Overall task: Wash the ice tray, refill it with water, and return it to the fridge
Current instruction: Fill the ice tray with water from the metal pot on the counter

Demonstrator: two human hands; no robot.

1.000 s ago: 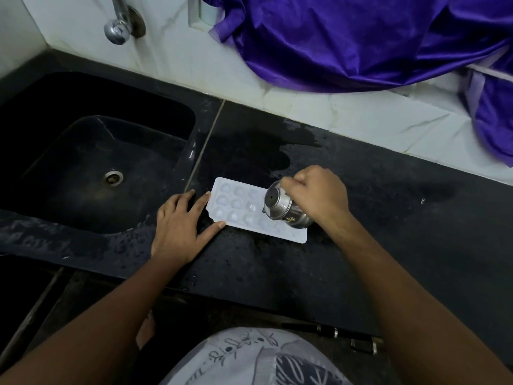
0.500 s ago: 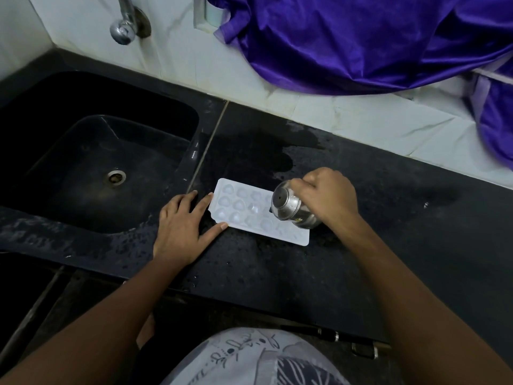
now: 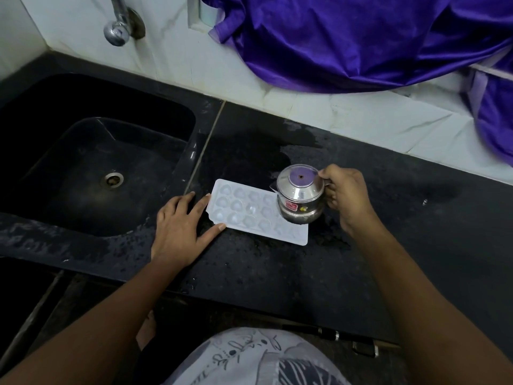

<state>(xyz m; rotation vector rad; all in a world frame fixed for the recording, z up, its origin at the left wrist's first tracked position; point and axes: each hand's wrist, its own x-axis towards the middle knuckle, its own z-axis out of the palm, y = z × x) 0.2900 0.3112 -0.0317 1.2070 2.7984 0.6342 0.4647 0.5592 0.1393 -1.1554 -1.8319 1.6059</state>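
A white plastic ice tray with rounded cells lies flat on the wet black counter, just right of the sink. My left hand rests flat on the counter, thumb and index finger touching the tray's left end. My right hand grips the handle of a small steel jug. The jug stands upright over the tray's right end, its open mouth facing up.
A black sink with a round drain lies to the left, a chrome tap above it on the white tiled wall. Purple cloth hangs over the wall at the back right. Water stains the counter behind the tray.
My right hand has turned the steel jug from tipped on its side over the tray back to upright. The left hand and tray have stayed put.
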